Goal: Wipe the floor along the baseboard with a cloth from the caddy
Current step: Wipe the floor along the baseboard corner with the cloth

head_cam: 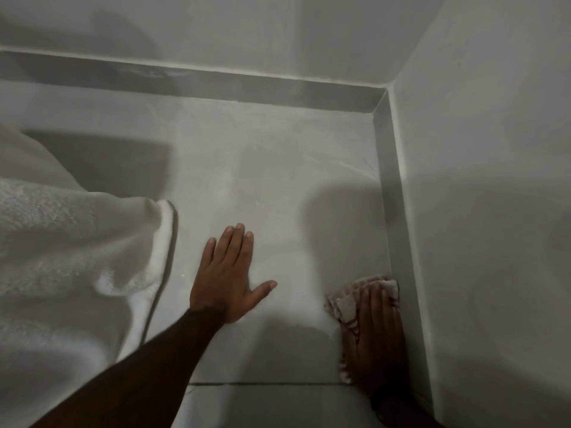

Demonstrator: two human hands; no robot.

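My right hand (pixel 378 332) presses a crumpled pink-and-white cloth (pixel 346 304) flat on the pale grey tiled floor (pixel 262 180), tight against the grey baseboard (pixel 394 211) on the right wall. The cloth sticks out past my fingertips and to their left. My left hand (pixel 230 276) lies flat on the floor a little to the left, palm down, fingers spread, holding nothing. The caddy is not in view.
A second baseboard (pixel 216 84) runs along the far wall and meets the right one in the corner at upper right. A white fluffy blanket or bedcover (pixel 77 242) hangs down at the left. A tile joint (pixel 262 383) crosses the floor near my wrists.
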